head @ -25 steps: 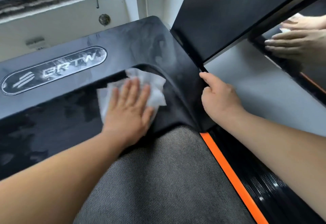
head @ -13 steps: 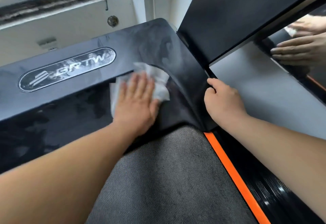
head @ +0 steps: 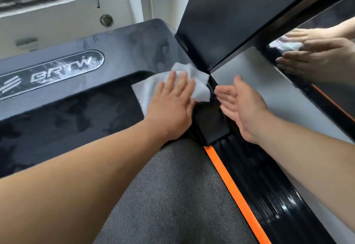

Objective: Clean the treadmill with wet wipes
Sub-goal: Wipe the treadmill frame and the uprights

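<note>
The landmark is the oval badge [head: 57, 72] on the treadmill's black motor cover [head: 123, 43]. It reads "BRTW" in silver letters, with a slanted three-bar emblem at its left end; no other writing shows.

The wet wipe [head: 148, 90] lies to the right of the badge and a little nearer the person, spread on the cover's inner slope just below the ridge. Its long axis runs roughly along that ridge, away from the badge, and its far corner reaches the foot of the dark upright [head: 240, 13].

The left hand [head: 171, 105] lies flat on the wipe, fingers straight and together, pressing it to the cover without pinching it. The right hand [head: 244, 107], farther from the badge, is spread with straight fingers and holds nothing. Its palm faces the wipe and its fingertips are just beside the wipe's right edge; whether they touch the cover cannot be told.

Any next stroke probably belongs to the left hand, and the tight corner at the upright's foot lies directly ahead of its fingers. Streaks mark the cover around and below the badge.

Nearer the person than the badge are the grey running belt [head: 172, 195] and an orange stripe [head: 236, 191] along its right side.
</note>
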